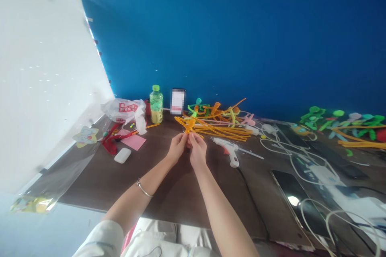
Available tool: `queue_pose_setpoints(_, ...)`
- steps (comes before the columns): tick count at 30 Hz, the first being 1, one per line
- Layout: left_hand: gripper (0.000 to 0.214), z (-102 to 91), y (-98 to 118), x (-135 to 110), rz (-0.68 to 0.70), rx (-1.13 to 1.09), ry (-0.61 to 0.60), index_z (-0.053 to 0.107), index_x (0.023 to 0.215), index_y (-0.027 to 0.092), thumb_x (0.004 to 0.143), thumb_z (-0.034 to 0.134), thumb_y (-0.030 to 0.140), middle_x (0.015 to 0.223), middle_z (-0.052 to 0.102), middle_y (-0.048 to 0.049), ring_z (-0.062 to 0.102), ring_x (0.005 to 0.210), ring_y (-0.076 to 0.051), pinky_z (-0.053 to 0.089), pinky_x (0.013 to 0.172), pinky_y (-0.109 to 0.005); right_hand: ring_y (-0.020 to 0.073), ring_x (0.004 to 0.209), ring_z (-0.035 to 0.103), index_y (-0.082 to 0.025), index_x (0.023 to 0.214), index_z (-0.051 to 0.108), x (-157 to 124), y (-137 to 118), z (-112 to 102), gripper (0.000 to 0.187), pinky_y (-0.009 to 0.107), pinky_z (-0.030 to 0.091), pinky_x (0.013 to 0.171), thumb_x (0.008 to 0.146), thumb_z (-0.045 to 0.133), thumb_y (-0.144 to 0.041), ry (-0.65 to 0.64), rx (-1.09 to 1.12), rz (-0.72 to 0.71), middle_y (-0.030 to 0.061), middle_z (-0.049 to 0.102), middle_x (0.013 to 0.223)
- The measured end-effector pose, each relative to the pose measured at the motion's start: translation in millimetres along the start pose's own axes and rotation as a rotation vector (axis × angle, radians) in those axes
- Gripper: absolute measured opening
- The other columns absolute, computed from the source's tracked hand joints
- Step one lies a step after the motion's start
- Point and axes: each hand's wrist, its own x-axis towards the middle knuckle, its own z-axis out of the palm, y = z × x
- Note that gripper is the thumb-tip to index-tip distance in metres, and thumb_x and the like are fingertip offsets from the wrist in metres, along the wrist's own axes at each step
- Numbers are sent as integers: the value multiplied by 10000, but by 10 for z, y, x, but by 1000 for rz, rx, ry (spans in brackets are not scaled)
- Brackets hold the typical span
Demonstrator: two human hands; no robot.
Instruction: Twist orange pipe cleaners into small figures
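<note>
Both of my hands meet over the middle of the dark table [144,184], fingertips pinched together. Between them is an orange pipe-cleaner figure [189,124], its upper part rising above the fingers. My left hand [177,146] grips its lower part from the left. My right hand [197,148] pinches it from the right; the fingers hide the lowest part. Just beyond lies a bundle of loose orange pipe cleaners [223,130]. Behind them are several small pipe-cleaner figures, among them an orange one [215,108] and a yellow-green one [233,116].
A white glue gun [230,150] lies right of my hands, its black cord running toward me. Left are a green-capped bottle [156,106], red-handled scissors [110,144], pink paper [135,141] and a white case [122,155]. A phone [298,196] and tangled white cables [313,164] lie right.
</note>
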Motion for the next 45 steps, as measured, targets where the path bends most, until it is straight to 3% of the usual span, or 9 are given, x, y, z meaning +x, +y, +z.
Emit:
queue_pose_setpoints(5,385,16,45,-23,-53,-83,22,554,747,136,754,510,518,595,502,9,446,521,-75,328,476,-196,54,466,411,-164,575,561,-10,17,13,256,214,332,459,625,723,-356,19,17,19,-57,463,517)
queue_pose_setpoints(10,400,24,102,-40,-10,-83,-45,493,641,144,760,500,526,573,474,14,439,547,-81,346,532,-213,57,455,411,-177,615,580,63,-15,-58,233,204,329,429,620,728,-356,-115,104,110,-54,488,519)
queue_pose_setpoints(15,402,-31,114,-7,-138,-314,-278,463,616,148,723,558,524,491,320,58,328,486,-63,296,517,-216,76,498,487,-191,749,626,104,-86,-137,244,191,321,386,615,724,-370,-246,124,237,-13,614,677)
queue_pose_setpoints(20,402,-129,159,43,-301,-441,-494,444,580,149,740,550,502,467,277,58,351,513,-75,316,556,-220,92,459,499,-201,680,568,58,-129,-99,235,206,341,389,636,709,-384,-244,65,186,-30,592,603)
queue_pose_setpoints(23,357,-98,134,45,-333,-379,-335,492,649,140,725,575,479,481,330,59,366,495,-70,328,545,-219,97,476,516,-190,689,568,41,-101,-70,245,208,363,424,632,713,-379,-102,5,88,-39,570,558)
queue_pose_setpoints(27,316,-44,48,33,-125,-55,-71,515,745,141,676,641,423,559,492,33,462,508,-81,357,537,-216,103,551,545,-170,710,593,43,-54,-59,244,232,421,531,617,720,-357,61,-97,-57,-20,615,619)
queue_pose_setpoints(30,292,-60,9,31,0,133,10,533,812,158,699,618,413,620,570,9,537,554,-113,391,557,-229,107,572,556,-161,712,609,43,-42,-60,232,255,437,584,620,716,-345,79,-126,-81,-11,630,645)
queue_pose_setpoints(39,239,-62,6,35,-7,115,-28,544,765,137,754,559,375,657,619,-32,574,564,-127,428,571,-245,82,492,499,-170,704,585,58,-13,-66,234,219,378,469,585,748,-289,28,109,77,-39,584,581)
queue_pose_setpoints(45,298,-49,39,45,-90,-128,-158,560,687,125,742,574,418,600,554,-6,517,535,-92,406,573,-231,42,438,444,-185,692,575,72,-38,-101,186,164,354,399,629,727,-272,-91,224,201,-67,532,553)
